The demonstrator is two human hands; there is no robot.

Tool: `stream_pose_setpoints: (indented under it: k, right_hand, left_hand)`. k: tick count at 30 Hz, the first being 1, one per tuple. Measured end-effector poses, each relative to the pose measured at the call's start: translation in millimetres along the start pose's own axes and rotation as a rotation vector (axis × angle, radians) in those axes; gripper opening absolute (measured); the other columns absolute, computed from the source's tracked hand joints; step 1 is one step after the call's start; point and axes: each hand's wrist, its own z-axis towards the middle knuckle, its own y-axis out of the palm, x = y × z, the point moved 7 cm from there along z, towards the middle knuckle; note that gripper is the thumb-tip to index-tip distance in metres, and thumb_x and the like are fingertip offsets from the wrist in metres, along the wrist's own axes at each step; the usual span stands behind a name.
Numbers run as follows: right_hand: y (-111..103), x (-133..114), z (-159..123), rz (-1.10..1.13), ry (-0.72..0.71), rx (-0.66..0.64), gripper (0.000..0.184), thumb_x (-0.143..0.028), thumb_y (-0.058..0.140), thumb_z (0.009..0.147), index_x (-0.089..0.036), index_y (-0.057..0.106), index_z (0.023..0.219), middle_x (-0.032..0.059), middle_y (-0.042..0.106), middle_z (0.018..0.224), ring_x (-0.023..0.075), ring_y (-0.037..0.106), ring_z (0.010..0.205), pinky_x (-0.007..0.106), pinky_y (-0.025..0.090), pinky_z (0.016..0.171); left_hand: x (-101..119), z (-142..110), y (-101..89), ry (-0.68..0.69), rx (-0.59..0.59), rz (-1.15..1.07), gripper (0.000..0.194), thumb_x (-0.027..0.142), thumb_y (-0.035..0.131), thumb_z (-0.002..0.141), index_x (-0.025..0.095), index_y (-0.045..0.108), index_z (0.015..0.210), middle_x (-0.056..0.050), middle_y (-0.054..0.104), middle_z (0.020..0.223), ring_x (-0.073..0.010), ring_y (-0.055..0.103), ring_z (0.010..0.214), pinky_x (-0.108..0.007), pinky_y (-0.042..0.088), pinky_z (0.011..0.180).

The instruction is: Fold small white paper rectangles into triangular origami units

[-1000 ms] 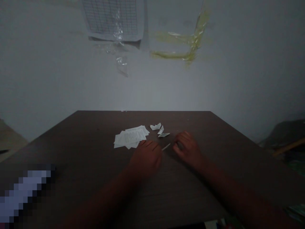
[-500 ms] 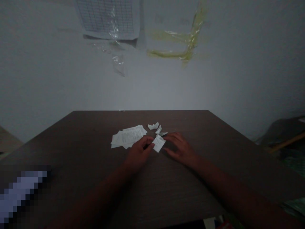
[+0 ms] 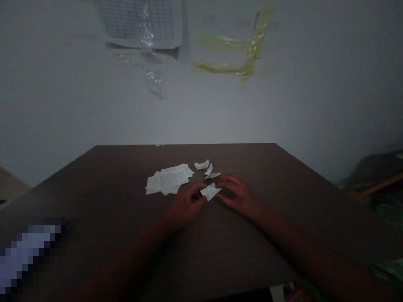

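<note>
Head view: tilts paper slip (image 3: 210, 192) flatter than half a second ago, apparently adjusting it, near folded pieces (image 3: 213, 175); pinches its left side in left hand (image 3: 186, 204), curves right hand (image 3: 238, 195) around its right corner; cannot tell whether gripping.

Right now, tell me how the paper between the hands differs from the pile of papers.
The paper is one small piece; the pile is several overlapping sheets. The paper sits between the left hand and right hand; the pile lies farther left. Both look whitish.

Wht paper (image 3: 210, 191), printed, nr folded pcs (image 3: 213, 175)
</note>
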Motion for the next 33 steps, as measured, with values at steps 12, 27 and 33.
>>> stream_pose_setpoints:
  k: [12, 27, 33]
  right_hand:
    - [1, 3, -1, 0.017, 0.020, 0.006, 0.020, -0.024, 0.078, 0.107, -0.027, 0.078, 0.127, 0.0093, 0.082, 0.119, 0.0280, 0.080, 0.111, 0.046, 0.070, 0.096]
    - [4, -3, 2, 0.038, 0.020, -0.081, 0.014, -0.015, 0.074, 0.106, -0.025, 0.083, 0.107, 0.0070, 0.081, 0.108, 0.0257, 0.079, 0.102, 0.041, 0.068, 0.090]
    - [5, -1, -1, 0.030, 0.000, -0.081, 0.017, -0.015, 0.071, 0.108, -0.026, 0.084, 0.110, 0.0070, 0.081, 0.108, 0.0251, 0.076, 0.101, 0.043, 0.067, 0.090]
  left_hand:
    - [-10, 2, 6.3, -0.052, -0.049, -0.129, 0.032, 0.017, 0.075, 0.095, 0.021, 0.077, 0.127, -0.009, 0.085, 0.124, -0.0270, 0.081, 0.113, -0.044, 0.067, 0.104]
    - [-17, 2, 10.0, -0.158, -0.077, -0.250, 0.016, 0.021, 0.074, 0.094, 0.023, 0.074, 0.111, -0.006, 0.088, 0.116, -0.0252, 0.085, 0.108, -0.040, 0.067, 0.098]
    - [-14, 0, 12.2, -0.177, -0.155, -0.223, 0.015, 0.031, 0.072, 0.096, 0.021, 0.079, 0.105, -0.005, 0.087, 0.104, -0.0265, 0.082, 0.101, -0.039, 0.064, 0.093]
